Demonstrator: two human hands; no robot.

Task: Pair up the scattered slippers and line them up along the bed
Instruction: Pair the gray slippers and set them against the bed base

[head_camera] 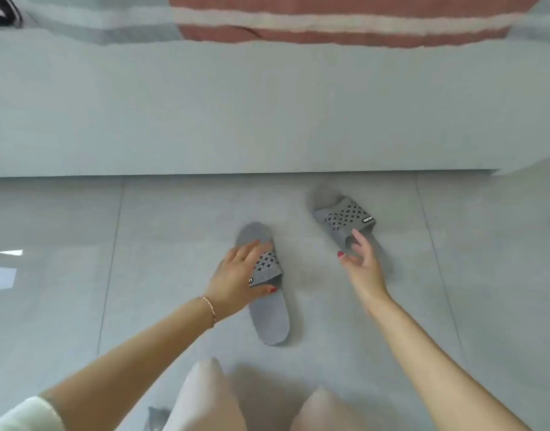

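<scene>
Left hand (236, 276) fingers spread flat over strap of near slipper (269, 318), hiding strap's left part. Right hand (359, 259) fingers apart, blurred, at heel of far slipper (342, 214); contact unclear. Both slippers on floor (174, 231), near bed (267, 113).

both bare forearms reached forward and down from lower frame. left hand (236, 275) lay palm down, fingers spread, thumb tucked toward body; ring on one finger, thin bracelet at wrist, pale sleeve bunched near elbow. right hand (361, 259) was loosely open, palm turned inward, fingers slightly curled and blurred, gripping nothing. red nail polish showed on both thumbs. knees in pale fabric sat between arms at bottom edge.
</scene>
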